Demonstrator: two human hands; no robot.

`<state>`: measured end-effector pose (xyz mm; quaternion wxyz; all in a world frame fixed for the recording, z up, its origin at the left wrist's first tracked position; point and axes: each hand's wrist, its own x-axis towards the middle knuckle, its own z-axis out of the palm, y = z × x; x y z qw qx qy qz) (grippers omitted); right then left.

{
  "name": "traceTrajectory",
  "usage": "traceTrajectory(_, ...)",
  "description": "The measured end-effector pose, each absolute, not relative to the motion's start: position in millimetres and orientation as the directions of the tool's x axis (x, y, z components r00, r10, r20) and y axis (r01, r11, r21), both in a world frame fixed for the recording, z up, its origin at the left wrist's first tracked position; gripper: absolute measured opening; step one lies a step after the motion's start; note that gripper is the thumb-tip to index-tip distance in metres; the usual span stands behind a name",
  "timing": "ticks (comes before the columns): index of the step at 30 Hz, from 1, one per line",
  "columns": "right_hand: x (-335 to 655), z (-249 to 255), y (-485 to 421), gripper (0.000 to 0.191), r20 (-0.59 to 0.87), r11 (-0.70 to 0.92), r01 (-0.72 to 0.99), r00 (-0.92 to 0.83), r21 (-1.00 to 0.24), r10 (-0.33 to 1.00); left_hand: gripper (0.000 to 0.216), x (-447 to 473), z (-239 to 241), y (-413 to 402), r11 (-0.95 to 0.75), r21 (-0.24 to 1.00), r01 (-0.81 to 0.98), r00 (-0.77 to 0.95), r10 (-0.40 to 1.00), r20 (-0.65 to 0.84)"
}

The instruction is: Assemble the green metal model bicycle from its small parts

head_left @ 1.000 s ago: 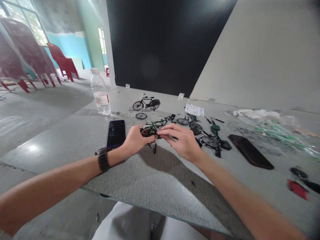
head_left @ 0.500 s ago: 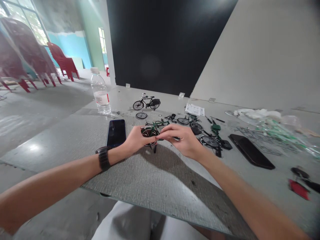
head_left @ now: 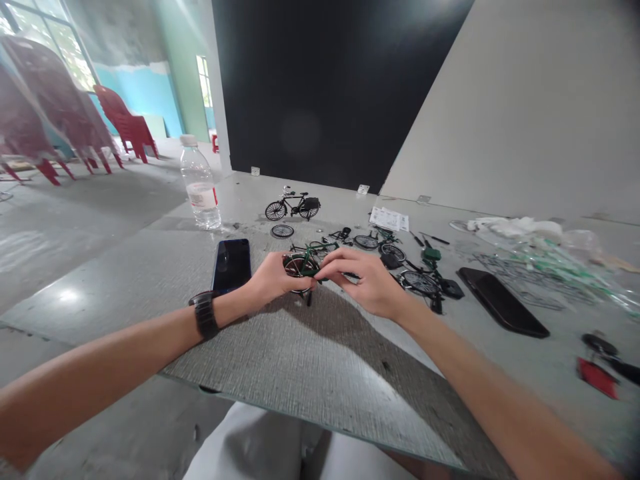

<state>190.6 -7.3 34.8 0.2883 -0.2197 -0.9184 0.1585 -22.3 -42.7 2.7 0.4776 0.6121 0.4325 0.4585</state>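
Note:
Between my hands is a small green model bicycle [head_left: 306, 263], partly hidden by fingers, with a wheel near my thumbs. My left hand [head_left: 273, 275] is closed on its wheel end. From the other side, my right hand [head_left: 363, 279] pinches the model by its lower frame; the exact part at the fingertips is hidden. A loose model wheel [head_left: 283, 231] lies flat just beyond. Behind it a finished-looking black model bicycle [head_left: 293, 205] stands upright. Several green and black bicycle parts [head_left: 419, 283] are spread to the right of my right hand.
A dark phone [head_left: 233, 265] lies by my left wrist, and a water bottle [head_left: 201, 190] stands behind it. On the right are another black phone [head_left: 503, 301], clear plastic wrapping [head_left: 550, 243], paper slips [head_left: 389, 219] and a red-tagged item [head_left: 597, 377]. A black panel [head_left: 330, 87] rises behind.
My thumbs and fingertips have parted slightly at the model bicycle, and more of its green frame shows between them. Otherwise the hands stay in place.

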Motion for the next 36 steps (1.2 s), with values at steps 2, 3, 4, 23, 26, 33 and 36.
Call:
traceTrajectory(2, 192, 35, -7, 0.022, 0.445, 0.846, 0.331, -0.737, -0.418, 0.508, 0.019, -22, 4, -43, -0.162, 0.982, 0.101, 0.202, 0.969, 0.139)
traceTrajectory(3, 192, 35, -7, 0.022, 0.441, 0.842, 0.339, -0.734, -0.420, 0.516, 0.020, -22, 4, -44, -0.162, 0.981, 0.106, 0.201, 0.970, 0.138)
traceTrajectory(4, 191, 35, -7, 0.021, 0.439, 0.837, 0.345, -0.730, -0.425, 0.524, 0.021, -22, 5, -44, -0.161, 0.981, 0.109, 0.202, 0.970, 0.137)
traceTrajectory(23, 173, 27, -24, 0.010, 0.553, 0.682, 0.429, -0.399, -0.592, 0.731, 0.031, -23, 1, -42, -0.159, 0.987, 0.011, 0.137, 0.978, 0.156)
traceTrajectory(26, 173, 25, -24, 0.018, 0.617, 0.781, 0.406, -0.479, -0.475, 0.624, 0.035, -22, 0, -42, -0.132, 0.990, -0.042, 0.144, 0.980, 0.137)
traceTrajectory(33, 181, 29, -19, 0.022, 0.538, 0.797, 0.414, -0.589, -0.441, 0.603, 0.041, -20, 0, -43, -0.110, 0.993, -0.051, 0.143, 0.983, 0.116)
traceTrajectory(36, 184, 34, -17, 0.023, 0.473, 0.789, 0.415, -0.637, -0.454, 0.608, 0.041, -19, 1, -44, -0.109, 0.994, -0.030, 0.173, 0.979, 0.112)
